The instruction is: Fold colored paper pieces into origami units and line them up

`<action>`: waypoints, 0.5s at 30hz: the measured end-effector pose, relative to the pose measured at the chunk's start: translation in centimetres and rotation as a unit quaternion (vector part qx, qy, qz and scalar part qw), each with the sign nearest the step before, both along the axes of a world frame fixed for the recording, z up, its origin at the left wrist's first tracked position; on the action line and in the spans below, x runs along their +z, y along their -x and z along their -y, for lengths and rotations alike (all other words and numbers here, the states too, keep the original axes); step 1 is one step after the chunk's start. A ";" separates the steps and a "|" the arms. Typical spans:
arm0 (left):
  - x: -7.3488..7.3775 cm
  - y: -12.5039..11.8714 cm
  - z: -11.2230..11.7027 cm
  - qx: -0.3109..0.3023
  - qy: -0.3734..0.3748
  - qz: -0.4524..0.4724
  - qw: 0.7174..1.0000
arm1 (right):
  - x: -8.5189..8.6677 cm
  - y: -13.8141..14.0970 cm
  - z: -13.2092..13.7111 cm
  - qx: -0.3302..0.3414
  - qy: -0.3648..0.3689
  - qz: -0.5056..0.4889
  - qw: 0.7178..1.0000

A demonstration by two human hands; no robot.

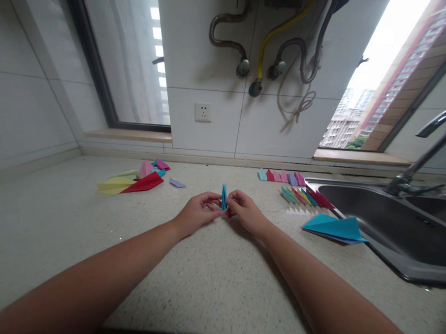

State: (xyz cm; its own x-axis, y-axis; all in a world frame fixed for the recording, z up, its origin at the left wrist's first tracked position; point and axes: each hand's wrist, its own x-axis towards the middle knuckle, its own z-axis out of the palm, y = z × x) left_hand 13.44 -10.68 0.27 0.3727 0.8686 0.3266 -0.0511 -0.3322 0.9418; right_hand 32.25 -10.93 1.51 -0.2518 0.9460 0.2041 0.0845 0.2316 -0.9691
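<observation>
Left grip [196,211] and right grip [247,213] were both pinched on the folded blue paper [224,192], upright between them at the counter [203,284]; a blue plane [333,228] lay by the sink [376,215].

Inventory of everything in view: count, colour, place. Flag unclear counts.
Folded paper strip: 1, blue, between the hands
Back paper row: about six, teal/red/pink/purple/magenta, beside sink
Front paper row: count unclear, multicoloured, beside sink
Paper plane: at least 1, blue on top, near sink edge
Paper pile: count unclear, yellow/red/pink/blue/magenta, left
Loose paper piece: 1, lavender, right of pile
Countertop: 1, speckled off-white, below
Sink: 1, steel, right
Faucet: 1, silver, at sink
Outlet: 1, white, wall
Corrugated hoses: 2, metallic, wall
Pipe: 1, yellow, wall
Cord: 1, pale, wall
Windows: 2, dark-framed, either side
Left hand: 1, bare, at strip
Right hand: 1, bare, at strip
</observation>
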 end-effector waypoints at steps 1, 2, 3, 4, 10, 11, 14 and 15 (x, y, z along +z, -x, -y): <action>0.0 0.0 0.0 0.001 -0.006 -0.001 1.000 | 0.0 0.0 0.0 0.002 -0.001 0.004 1.000; 0.0 0.0 0.0 0.003 -0.009 -0.002 1.000 | 0.0 0.0 0.0 0.004 -0.001 0.006 1.000; 0.0 0.0 0.0 0.004 -0.010 -0.005 1.000 | 0.0 0.0 0.1 0.006 0.000 0.008 1.000; 0.1 0.0 0.0 0.006 -0.011 -0.007 1.000 | 0.0 0.0 0.1 0.007 0.001 0.010 1.000; 0.4 0.0 0.2 0.013 0.005 -0.022 1.000 | 0.1 -0.1 0.2 0.013 -0.001 0.028 1.000; 0.4 0.1 0.2 0.014 0.010 -0.023 1.000 | 0.1 -0.1 0.2 0.017 -0.002 0.028 0.999; 0.3 0.2 0.1 0.019 0.019 -0.023 0.999 | 0.1 -0.2 0.2 0.037 0.001 0.022 0.999; 0.2 0.2 0.1 0.019 0.021 -0.022 0.999 | 0.1 -0.2 0.2 0.046 0.004 0.018 0.999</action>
State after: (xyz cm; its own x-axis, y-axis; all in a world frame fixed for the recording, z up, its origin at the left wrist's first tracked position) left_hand 13.24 -10.75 0.50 0.3524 0.8948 0.2740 0.0027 -0.2938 0.9559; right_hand 32.48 -11.15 1.59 -0.3451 0.9199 0.1863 0.0979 0.2327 -0.9676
